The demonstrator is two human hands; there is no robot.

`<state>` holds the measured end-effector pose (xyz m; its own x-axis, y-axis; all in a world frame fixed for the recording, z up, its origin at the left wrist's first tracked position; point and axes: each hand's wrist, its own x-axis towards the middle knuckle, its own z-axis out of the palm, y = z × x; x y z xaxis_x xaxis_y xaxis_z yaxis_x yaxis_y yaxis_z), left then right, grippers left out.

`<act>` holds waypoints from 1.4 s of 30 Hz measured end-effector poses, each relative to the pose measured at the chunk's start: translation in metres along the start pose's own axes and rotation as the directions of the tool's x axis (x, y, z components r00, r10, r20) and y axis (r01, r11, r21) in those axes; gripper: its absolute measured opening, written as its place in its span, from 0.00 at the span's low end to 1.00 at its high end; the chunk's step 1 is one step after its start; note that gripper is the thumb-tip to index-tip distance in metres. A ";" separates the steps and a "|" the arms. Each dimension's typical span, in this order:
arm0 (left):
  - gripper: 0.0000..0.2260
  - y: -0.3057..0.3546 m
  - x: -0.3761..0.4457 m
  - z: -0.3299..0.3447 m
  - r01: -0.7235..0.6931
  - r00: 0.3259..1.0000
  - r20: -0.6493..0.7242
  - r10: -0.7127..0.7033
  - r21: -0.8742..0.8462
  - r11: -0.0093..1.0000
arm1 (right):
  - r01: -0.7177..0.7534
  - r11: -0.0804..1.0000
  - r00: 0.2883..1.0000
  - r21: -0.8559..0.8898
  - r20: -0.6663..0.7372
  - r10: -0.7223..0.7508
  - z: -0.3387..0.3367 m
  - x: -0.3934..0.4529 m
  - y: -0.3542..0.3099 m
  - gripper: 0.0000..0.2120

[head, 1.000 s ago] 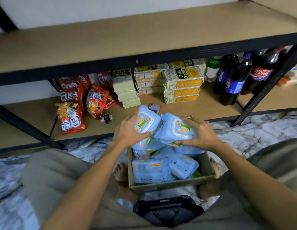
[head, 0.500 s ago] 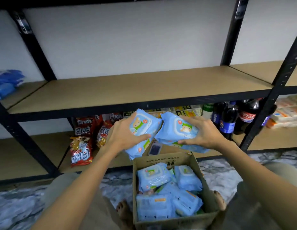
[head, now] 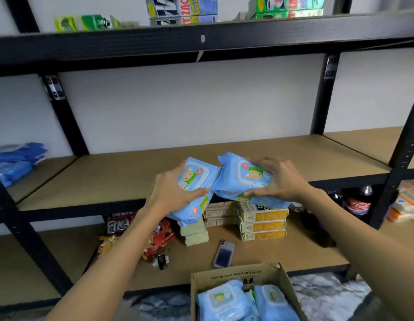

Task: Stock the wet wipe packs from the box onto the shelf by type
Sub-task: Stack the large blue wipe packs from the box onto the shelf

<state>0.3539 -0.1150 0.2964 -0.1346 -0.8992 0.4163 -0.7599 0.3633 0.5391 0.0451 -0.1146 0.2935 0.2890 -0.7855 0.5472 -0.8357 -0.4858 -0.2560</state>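
Both hands loaded, left hand (head: 171,193) and right hand (head: 277,181) each clamped on light-blue packs (head: 243,179) at the middle shelf (head: 113,177) front edge (box (head: 238,275) near, below): next, set them down together.

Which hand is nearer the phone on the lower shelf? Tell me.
Left, narrowly. The left hand grips wipe packs up and left of the phone; the right hand grips packs farther up and right.

Shop stockroom: metal racking (head: 201,40) with boxed crackers (head: 262,220).
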 end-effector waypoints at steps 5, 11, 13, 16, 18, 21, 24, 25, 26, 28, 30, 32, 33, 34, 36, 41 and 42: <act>0.36 -0.007 0.041 0.003 0.041 0.999 -0.006 -0.041 -0.005 0.999 | -0.019 1.000 1.000 0.015 0.020 0.019 0.002 0.041 0.018 0.49; 0.44 -0.029 0.079 0.021 0.111 0.991 0.070 -0.111 0.014 0.994 | -0.071 0.997 0.990 0.019 0.122 0.069 0.024 0.072 0.044 0.48; 0.46 -0.038 0.088 0.029 0.142 0.984 0.109 -0.143 0.012 0.990 | -0.081 0.997 0.982 0.001 0.171 0.080 0.034 0.081 0.053 0.47; 0.45 -0.050 0.106 0.037 0.177 0.975 0.136 -0.176 0.006 0.984 | -0.115 0.993 0.964 0.039 0.246 0.102 0.044 0.098 0.065 0.45; 0.44 -0.053 0.115 0.039 0.176 0.971 0.160 -0.178 0.027 0.984 | -0.133 0.990 0.951 0.045 0.287 0.114 0.046 0.107 0.071 0.45; 0.44 -0.061 0.130 0.045 0.190 0.960 0.201 -0.196 0.051 0.980 | -0.170 0.985 0.928 0.037 0.342 0.147 0.055 0.121 0.083 0.44; 0.47 -0.068 0.143 0.048 0.201 0.948 0.242 -0.208 0.053 0.978 | -0.193 0.980 0.917 0.050 0.365 0.162 0.062 0.130 0.092 0.45; 0.48 -0.070 0.147 0.049 0.199 0.944 0.257 -0.208 0.060 0.978 | -0.195 0.980 0.913 0.038 0.373 0.167 0.064 0.132 0.094 0.45; 0.49 -0.072 0.150 0.050 0.197 0.940 0.272 -0.207 0.063 0.978 | -0.193 0.981 0.909 0.021 0.380 0.171 0.065 0.134 0.096 0.46; 0.49 -0.074 0.154 0.051 0.194 0.934 0.292 -0.204 0.061 0.979 | -0.188 0.982 0.905 -0.012 0.386 0.178 0.067 0.136 0.097 0.48; 0.47 -0.075 0.156 0.053 0.192 0.932 0.299 -0.206 0.075 0.978 | -0.178 0.984 0.910 -0.025 0.376 0.174 0.070 0.136 0.100 0.50; 0.43 -0.073 0.156 0.053 0.170 0.940 0.287 -0.186 0.081 0.982 | -0.172 0.985 0.921 -0.014 0.352 0.166 0.073 0.134 0.102 0.50; 0.40 -0.072 0.156 0.052 0.147 0.950 0.269 -0.160 0.065 0.987 | -0.173 0.985 0.926 -0.005 0.339 0.165 0.074 0.132 0.102 0.50; 0.38 -0.072 0.156 0.051 0.115 0.962 0.244 -0.123 0.047 0.992 | -0.175 0.985 0.931 0.000 0.327 0.165 0.074 0.131 0.103 0.49; 0.34 -0.073 0.158 0.049 0.048 0.977 0.209 -0.051 0.022 0.999 | -0.162 0.986 0.942 -0.028 0.292 0.163 0.073 0.128 0.101 0.47; 0.37 -0.073 0.159 0.049 0.013 0.951 0.308 -0.031 0.062 0.998 | -0.205 0.972 0.942 -0.110 0.247 0.227 0.073 0.121 0.095 0.46; 0.36 -0.073 0.158 0.050 0.012 0.950 0.312 -0.030 0.058 0.998 | -0.220 0.970 0.939 -0.102 0.246 0.239 0.074 0.119 0.095 0.45</act>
<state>0.3560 -0.2960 0.2859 -0.3035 -0.9408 0.1508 -0.7972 0.3374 0.5006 0.0352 -0.2829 0.2755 0.1871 -0.9482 0.2566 -0.9218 -0.2598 -0.2878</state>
